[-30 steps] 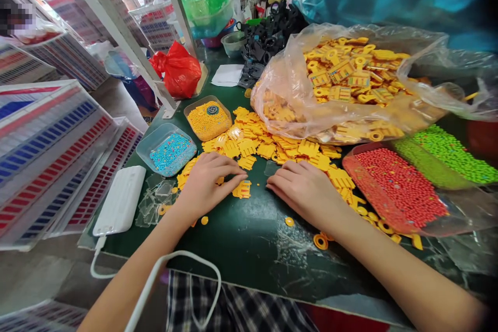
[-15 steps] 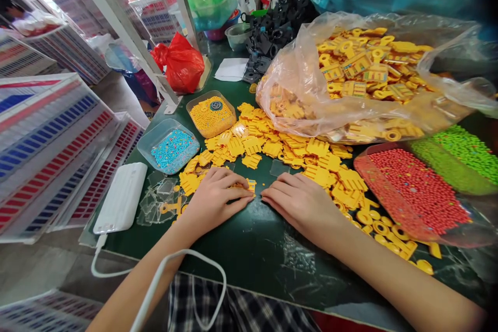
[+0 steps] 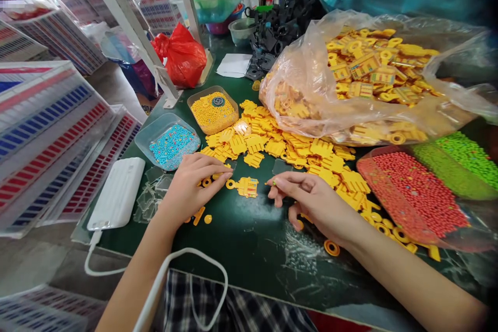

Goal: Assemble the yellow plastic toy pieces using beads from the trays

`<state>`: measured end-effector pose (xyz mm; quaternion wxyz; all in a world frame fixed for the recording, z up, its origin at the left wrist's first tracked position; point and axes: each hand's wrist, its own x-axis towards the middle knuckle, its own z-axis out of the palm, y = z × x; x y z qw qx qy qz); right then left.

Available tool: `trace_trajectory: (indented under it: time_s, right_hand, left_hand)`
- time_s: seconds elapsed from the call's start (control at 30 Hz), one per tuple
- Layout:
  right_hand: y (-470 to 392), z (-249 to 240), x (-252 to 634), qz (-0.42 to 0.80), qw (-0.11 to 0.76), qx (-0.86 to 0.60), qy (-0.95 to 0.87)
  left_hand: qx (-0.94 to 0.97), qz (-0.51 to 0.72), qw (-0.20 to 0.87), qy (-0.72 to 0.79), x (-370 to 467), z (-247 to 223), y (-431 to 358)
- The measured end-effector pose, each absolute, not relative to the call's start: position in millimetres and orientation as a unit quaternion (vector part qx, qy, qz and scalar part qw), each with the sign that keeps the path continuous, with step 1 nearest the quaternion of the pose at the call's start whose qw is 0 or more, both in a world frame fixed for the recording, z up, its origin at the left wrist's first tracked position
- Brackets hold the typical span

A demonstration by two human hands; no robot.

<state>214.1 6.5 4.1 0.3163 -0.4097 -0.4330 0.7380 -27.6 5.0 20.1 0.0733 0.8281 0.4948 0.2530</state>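
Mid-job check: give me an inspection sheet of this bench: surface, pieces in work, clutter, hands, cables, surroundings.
Surface: dark green tabletop, whitish patch toward the near right.
Pieces in work: ring-ended yellow piece lying between the hands.
Clutter: heaped yellow parts, blue beads, red beads, white block.
Hands: left hand beside the piece's ring, contact unclear; right hand apart from the piece, tiny greenish speck at its thumb, grip unclear.
Cables: white cable looping over the near edge.
Surroundings: striped crates at left, black parts piled behind.
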Motion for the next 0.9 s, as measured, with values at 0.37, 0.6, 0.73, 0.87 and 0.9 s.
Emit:
trace_trajectory:
  time_s: [0.37, 0.6, 0.73, 0.87, 0.9]
  right_hand:
    - [4.0, 6.0, 211.2, 0.821, 0.290, -0.402, -0.284]
    - [3.1, 0.2, 214.5, 0.699, 0.293, -0.419, -0.501]
    - [-0.8, -8.4, 216.3, 0.378, 0.318, -0.410, -0.767]
    - [-4.9, -15.3, 214.7, 0.175, 0.289, -0.348, -0.874]
    - [-5.5, -16.1, 213.8, 0.155, 0.283, -0.345, -0.882]
  left_hand:
    - [0.868, 0.172, 0.117, 0.451, -16.9, 11.1, 3.8]
    - [0.873, 0.123, 0.148, 0.448, -10.2, 6.9, -0.2]
    - [0.873, 0.129, 0.152, 0.446, -9.1, 5.6, -2.0]
    - [0.879, 0.143, 0.143, 0.432, -7.2, 5.2, -3.0]
    - [0.881, 0.144, 0.142, 0.428, -6.4, 5.3, -3.1]
